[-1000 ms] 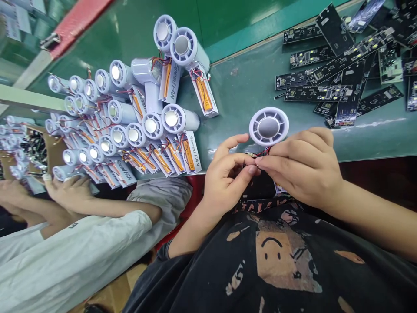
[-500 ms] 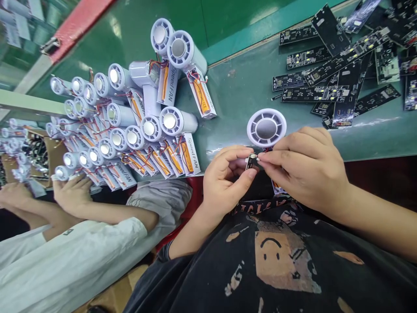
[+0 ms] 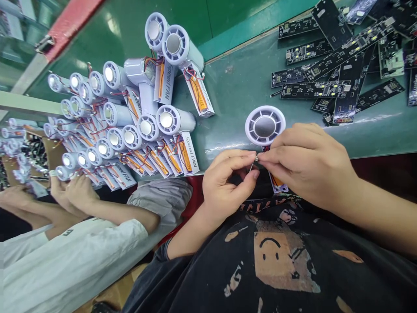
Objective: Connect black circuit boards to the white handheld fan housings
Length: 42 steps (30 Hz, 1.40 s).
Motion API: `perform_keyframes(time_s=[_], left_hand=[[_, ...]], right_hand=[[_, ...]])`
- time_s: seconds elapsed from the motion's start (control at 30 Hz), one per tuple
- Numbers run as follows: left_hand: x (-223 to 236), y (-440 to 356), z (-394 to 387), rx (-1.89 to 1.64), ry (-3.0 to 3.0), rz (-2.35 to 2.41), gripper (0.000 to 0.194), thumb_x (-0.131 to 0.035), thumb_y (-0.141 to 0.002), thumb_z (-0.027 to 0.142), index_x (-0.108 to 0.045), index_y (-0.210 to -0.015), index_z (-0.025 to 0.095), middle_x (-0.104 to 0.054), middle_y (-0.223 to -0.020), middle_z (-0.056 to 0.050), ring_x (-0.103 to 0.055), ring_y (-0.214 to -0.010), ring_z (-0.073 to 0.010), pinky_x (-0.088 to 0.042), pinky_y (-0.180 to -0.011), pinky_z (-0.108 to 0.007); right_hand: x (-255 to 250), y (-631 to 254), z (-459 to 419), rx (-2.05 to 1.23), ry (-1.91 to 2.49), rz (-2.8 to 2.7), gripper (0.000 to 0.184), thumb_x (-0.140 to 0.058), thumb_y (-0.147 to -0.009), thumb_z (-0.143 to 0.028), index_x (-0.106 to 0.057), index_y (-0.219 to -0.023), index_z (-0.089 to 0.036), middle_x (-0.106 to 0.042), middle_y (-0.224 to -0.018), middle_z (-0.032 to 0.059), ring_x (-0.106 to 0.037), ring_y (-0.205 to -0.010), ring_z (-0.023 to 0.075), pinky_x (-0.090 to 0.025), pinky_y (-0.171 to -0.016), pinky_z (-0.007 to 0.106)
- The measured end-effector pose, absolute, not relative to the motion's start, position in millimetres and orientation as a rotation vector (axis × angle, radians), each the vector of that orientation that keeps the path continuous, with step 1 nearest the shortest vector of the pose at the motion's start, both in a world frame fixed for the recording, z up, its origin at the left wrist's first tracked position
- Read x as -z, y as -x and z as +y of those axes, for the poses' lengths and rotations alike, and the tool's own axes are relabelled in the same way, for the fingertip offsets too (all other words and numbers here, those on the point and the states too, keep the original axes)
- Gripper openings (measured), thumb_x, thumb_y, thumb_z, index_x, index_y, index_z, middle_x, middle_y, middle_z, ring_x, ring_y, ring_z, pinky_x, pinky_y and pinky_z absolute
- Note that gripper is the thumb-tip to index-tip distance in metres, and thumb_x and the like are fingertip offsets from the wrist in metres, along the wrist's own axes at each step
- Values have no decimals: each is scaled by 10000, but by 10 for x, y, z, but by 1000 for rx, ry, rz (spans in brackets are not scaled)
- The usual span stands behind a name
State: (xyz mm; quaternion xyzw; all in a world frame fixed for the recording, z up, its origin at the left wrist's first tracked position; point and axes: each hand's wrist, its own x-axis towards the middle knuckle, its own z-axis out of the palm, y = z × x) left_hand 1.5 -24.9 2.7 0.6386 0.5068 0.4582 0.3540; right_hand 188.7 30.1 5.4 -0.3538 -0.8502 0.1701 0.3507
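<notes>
My left hand [image 3: 226,184] pinches a small circuit board [image 3: 252,165], turned nearly edge-on, between thumb and fingers. The fingertips of my right hand [image 3: 314,167] are closed on a small white connector [image 3: 256,158] at the board's upper end; whether it is seated in the board I cannot tell. Just beyond my hands, a pale lilac handheld fan [image 3: 265,108] shows its round ribbed head with a silver centre. Below the head, its open handle with an orange battery [image 3: 278,184] hangs past the table edge, partly hidden behind my right hand.
Several fans [image 3: 174,119] with open handles and loose wires crowd the left of the green table [image 3: 234,91]. A pile of black circuit boards [image 3: 314,90] lies at the right. Further left, another person's hands [image 3: 80,193] are at the table edge, near a cardboard box [image 3: 54,152].
The circuit board has turned from showing its face to nearly edge-on in my left hand. More of the fan's handle and battery now shows below my right hand.
</notes>
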Motion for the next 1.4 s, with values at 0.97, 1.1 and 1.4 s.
perform_keyframes(time_s=[0.97, 1.1, 1.4], left_hand=[[-189, -40, -182, -930, -1900, 1439, 94, -715, -852, 224, -639, -905, 204, -589, -1167, -68, -613, -928, -153, -528, -549, -193], [-210, -30, -165, -926, -1934, 1459, 15, -668, -890, 209, -657, -898, 203, -607, -1164, -65, -617, -958, -164, -521, -569, -212], [-195, -18, -150, -902, -1578, 1317, 86, -641, -921, 250, -677, -860, 200, -588, -1179, -52, -655, -796, -112, -582, -629, -245]], right_hand=[[-41, -1954, 281, -499, 806, -2295, 184, -565, -943, -215, -701, -826, -178, -649, -782, 46, -566, -715, 181, -402, -646, 337], [-35, -1942, 284, -539, 809, -2204, 155, -597, -915, -205, -679, -785, -187, -635, -744, 25, -553, -688, 161, -404, -632, 325], [32, -1985, 277, -306, 620, -2173, 147, -597, -926, -175, -651, -1047, -237, -699, -874, -1, -603, -787, 164, -425, -707, 343]])
